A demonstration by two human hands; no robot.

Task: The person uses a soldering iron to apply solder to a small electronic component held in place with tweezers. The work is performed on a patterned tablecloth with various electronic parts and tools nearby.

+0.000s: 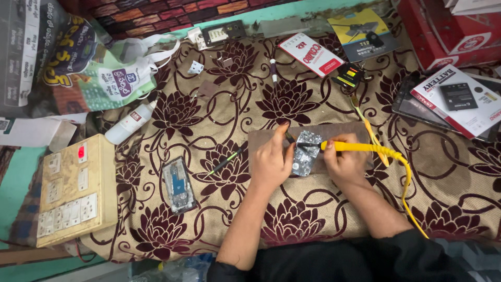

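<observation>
The right hand [346, 163] grips a yellow-handled soldering iron [342, 147], its dark tip just left of the fingers, resting on a small silver circuit board [306, 151]. The left hand [271, 159] pinches tweezers [289, 137] closed at the board's upper left edge. Board lies on a brown wooden block [334, 131]; an opened phone [178, 184] lies well left

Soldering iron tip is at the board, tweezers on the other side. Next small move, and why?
Probably ease the yellow soldering iron tip down onto the spot at the top of the silver circuit board, beside the tweezers. The right hand aims the tip there, and the left hand has the tweezers at that spot. Whether the tip already touches cannot be told.
</observation>
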